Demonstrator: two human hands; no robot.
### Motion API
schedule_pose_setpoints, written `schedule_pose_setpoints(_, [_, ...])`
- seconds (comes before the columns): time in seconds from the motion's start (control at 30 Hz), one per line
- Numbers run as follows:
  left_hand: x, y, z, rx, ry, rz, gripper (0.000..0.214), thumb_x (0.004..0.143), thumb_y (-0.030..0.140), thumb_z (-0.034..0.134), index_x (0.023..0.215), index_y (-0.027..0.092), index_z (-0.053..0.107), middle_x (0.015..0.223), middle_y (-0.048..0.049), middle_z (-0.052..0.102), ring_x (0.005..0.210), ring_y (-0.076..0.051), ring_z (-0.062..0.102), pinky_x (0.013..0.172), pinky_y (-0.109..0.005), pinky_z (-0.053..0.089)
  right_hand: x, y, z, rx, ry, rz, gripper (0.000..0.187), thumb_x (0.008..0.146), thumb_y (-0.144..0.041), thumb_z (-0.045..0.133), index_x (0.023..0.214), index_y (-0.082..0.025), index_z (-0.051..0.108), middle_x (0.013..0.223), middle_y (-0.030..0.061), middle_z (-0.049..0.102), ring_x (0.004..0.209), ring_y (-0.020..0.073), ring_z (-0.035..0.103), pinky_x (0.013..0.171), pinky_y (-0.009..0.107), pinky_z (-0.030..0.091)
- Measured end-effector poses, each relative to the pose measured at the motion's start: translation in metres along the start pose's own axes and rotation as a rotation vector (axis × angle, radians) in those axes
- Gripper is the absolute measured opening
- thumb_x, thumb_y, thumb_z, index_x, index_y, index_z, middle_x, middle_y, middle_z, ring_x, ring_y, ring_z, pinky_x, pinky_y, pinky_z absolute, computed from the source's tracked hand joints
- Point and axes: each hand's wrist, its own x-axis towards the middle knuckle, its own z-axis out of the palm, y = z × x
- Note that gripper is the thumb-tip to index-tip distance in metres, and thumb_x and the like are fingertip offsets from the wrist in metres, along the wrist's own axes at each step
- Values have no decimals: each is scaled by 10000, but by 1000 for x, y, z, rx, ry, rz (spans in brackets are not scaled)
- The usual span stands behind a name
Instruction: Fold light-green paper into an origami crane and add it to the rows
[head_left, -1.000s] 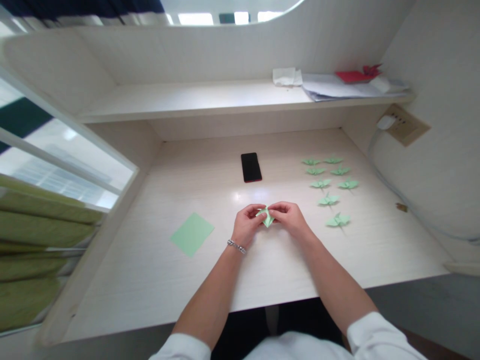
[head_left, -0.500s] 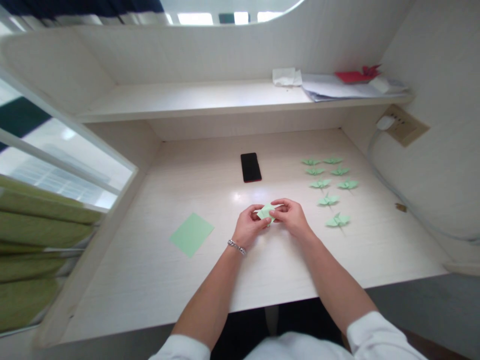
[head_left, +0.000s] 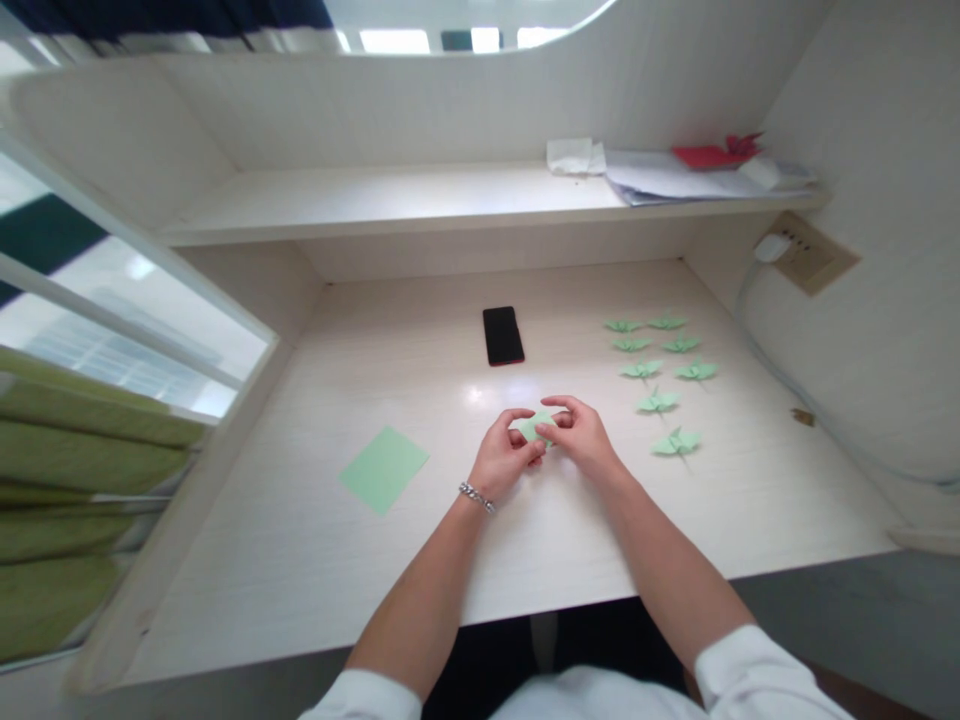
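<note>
While both sets of fingers pinch the half-folded green paper point(head_left: 534, 426) between my left hand point(head_left: 504, 456) and right hand point(head_left: 586, 440), it lies crosswise just above the bench point(head_left: 300, 560).

Small folded green paper point(head_left: 535, 426), pinched above desk

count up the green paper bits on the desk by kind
finished green cranes: 8
flat green sheet: 1
part-folded green piece, held between left hand and right hand: 1
total: 10
</note>
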Motion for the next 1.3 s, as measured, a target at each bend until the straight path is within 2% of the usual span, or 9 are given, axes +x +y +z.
schedule_pose_setpoints(0.2, [2, -3, -1, -16, -24, 25, 560, 607, 263, 789, 1078, 150, 507, 644, 4, 636, 569, -141, 621, 558, -249, 482, 2, 2, 1, 6, 62, -46, 464, 578, -360, 774, 970, -165, 619, 618, -8, 633, 555, 151, 598, 560, 275, 487])
schedule_pose_setpoints(0.33, [6, -4, -3, -71, 92, 95, 469, 613, 258, 780, 1003, 149, 545, 744, -35, 674, 660, -150, 639, 647, -277, 505, 3, 1, 0, 38, 76, -72, 483, 558, -322, 790, 985, -167, 626, 657, -2, 650, 584, 144, 602, 588, 270, 495])
schedule_pose_setpoints(0.4, [7, -2, -5, -91, 167, 137, 429, 644, 271, 756, 1006, 147, 561, 767, -40, 677, 678, -143, 632, 674, -281, 506, 3, 0, 0, 46, 41, -23, 509, 529, -323, 807, 979, -161, 635, 697, 13, 668, 603, 153, 612, 580, 274, 501])
schedule_pose_setpoints(0.5, [7, 0, -7, -70, 234, 170, 400, 662, 274, 740, 1006, 146, 581, 767, -38, 669, 679, -133, 618, 659, -263, 499, 2, 1, 1, 15, -15, 64, 409, 561, -399, 788, 860, -147, 669, 718, 33, 678, 605, 156, 611, 540, 263, 491])
schedule_pose_setpoints(0.7, [6, 0, -4, -42, 203, 178, 434, 620, 278, 779, 991, 143, 599, 752, -36, 659, 666, -128, 615, 622, -237, 489, 0, 5, 4, 4, 14, 27, 318, 619, -454, 753, 681, -155, 667, 612, 7, 640, 541, 124, 563, 521, 242, 457])
schedule_pose_setpoints(0.9, [7, -1, -11, -116, 231, 67, 507, 556, 293, 816, 987, 124, 610, 673, -27, 667, 573, -131, 609, 590, -267, 505, 1, 6, 7, 32, -26, 99, 318, 600, -458, 759, 656, -156, 676, 595, 9, 638, 529, 127, 558, 516, 244, 443])
schedule_pose_setpoints(1.0, [8, 0, -14, -138, 190, 40, 528, 587, 336, 794, 1032, 108, 625, 677, -36, 672, 570, -135, 615, 615, -287, 519, 1, 5, 7, 52, -9, 118, 332, 577, -465, 768, 633, -152, 674, 583, 14, 641, 521, 131, 556, 506, 248, 436])
schedule_pose_setpoints(1.13, [8, 1, -11, -175, 171, 76, 560, 681, 409, 721, 1142, 121, 585, 755, -49, 675, 660, -147, 636, 665, -298, 529, 1, 6, 7, 40, 49, 93, 343, 594, -475, 757, 675, -149, 689, 616, 23, 654, 545, 134, 561, 505, 243, 436])
schedule_pose_setpoints(1.3, [6, 2, -7, -71, 217, 116, 552, 593, 310, 795, 1081, 144, 597, 667, 6, 625, 590, -112, 590, 587, -229, 473, 1, 7, 10, 34, 95, 64, 338, 617, -484, 739, 701, -161, 689, 632, 22, 650, 563, 131, 557, 506, 233, 437])
